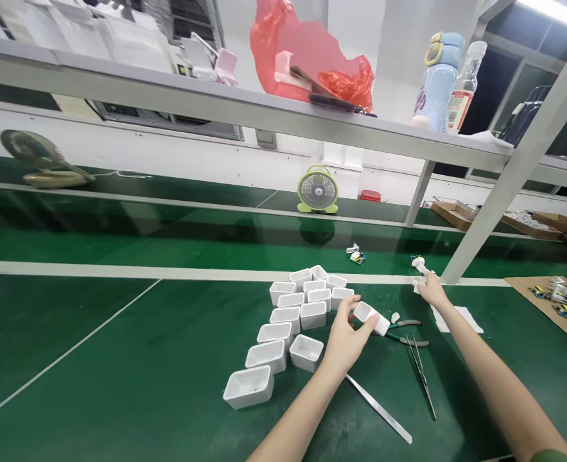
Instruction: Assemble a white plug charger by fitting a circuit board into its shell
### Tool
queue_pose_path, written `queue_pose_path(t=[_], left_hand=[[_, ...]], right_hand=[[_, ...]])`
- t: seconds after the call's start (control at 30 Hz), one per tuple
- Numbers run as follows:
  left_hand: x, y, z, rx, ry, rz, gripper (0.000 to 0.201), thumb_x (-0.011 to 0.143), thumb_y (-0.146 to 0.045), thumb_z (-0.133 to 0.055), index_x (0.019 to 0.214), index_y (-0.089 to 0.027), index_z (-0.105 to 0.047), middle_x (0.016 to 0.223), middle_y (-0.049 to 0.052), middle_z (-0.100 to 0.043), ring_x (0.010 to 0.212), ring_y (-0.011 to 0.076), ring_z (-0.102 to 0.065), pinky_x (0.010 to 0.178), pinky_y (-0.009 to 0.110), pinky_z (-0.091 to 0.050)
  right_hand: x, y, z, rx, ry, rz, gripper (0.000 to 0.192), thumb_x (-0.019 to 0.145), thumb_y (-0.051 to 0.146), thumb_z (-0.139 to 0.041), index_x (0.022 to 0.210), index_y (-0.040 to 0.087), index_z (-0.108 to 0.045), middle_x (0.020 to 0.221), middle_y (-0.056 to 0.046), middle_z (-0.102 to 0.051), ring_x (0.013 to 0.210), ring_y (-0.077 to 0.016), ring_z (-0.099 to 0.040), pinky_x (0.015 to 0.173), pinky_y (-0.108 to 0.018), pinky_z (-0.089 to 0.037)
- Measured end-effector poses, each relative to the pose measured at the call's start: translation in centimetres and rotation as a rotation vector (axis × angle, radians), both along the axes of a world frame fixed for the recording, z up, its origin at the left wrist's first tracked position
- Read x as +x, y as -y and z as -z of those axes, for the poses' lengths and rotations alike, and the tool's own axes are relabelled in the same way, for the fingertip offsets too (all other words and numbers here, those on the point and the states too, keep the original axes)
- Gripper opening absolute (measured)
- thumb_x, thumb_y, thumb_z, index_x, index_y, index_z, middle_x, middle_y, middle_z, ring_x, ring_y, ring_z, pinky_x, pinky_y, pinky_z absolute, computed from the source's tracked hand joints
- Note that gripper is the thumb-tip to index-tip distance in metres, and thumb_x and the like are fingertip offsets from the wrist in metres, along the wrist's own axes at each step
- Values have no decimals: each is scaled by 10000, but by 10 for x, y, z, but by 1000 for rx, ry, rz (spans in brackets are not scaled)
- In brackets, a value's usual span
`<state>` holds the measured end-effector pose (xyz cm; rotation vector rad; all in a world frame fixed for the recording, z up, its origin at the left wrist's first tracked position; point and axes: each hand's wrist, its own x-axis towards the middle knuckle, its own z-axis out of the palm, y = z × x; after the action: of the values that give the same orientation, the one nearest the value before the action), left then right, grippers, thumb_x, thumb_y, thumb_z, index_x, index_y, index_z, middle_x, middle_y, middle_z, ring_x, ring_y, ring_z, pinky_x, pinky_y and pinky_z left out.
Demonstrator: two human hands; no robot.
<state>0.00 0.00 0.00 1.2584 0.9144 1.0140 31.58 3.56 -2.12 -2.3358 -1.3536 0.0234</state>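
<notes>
My left hand (347, 339) holds a small white plastic shell (372, 317) just right of a cluster of several like open white shells (290, 321) lying on the green bench (119, 359). My right hand (431, 290) reaches farther right and back, its fingers on a small white part (418, 264) near the foot of a grey shelf post (505, 186). Under and between my hands lie green-handled pliers (408, 333) and thin tweezers (422, 375). A long metal strip (379, 417) lies beneath my left forearm.
A small green fan (318, 190) stands at the back. A tiny circuit board (357, 256) lies on the belt. Cardboard with several boards (565, 300) sits at the right edge. An overhead shelf (264, 115) carries a red bag, bottles and white boxes.
</notes>
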Motion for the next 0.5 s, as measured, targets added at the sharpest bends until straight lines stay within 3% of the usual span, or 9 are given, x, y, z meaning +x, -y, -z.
queue_pose_path(t=[0.17, 0.3, 0.5], left_hand=[[-1, 4, -7, -271, 359, 73, 559, 746, -565, -740, 1124, -238, -491, 1235, 77, -612, 900, 207, -683, 763, 320, -547], [0, 5, -11, -386, 551, 84, 624, 729, -617, -761, 1137, -243, -472, 1189, 71, -625, 862, 241, -726, 777, 351, -577], [-1, -2, -12, -526, 628, 23, 470, 817, -513, -744, 1039, -165, -520, 906, 79, -683, 763, 233, -725, 735, 337, -594]], right_hand=[[17, -45, -11, -171, 1, 165, 305, 969, 345, -633, 1199, 147, -608, 1209, -97, -618, 1057, -231, -632, 909, -440, -559], [3, -65, -23, -204, -15, 189, 298, 972, 360, -629, 1177, 144, -615, 1162, -89, -635, 996, -211, -648, 862, -406, -574], [7, -51, -83, -180, 57, 166, 303, 985, 408, -597, 1116, 138, -630, 1103, -81, -648, 983, -209, -646, 864, -399, -560]])
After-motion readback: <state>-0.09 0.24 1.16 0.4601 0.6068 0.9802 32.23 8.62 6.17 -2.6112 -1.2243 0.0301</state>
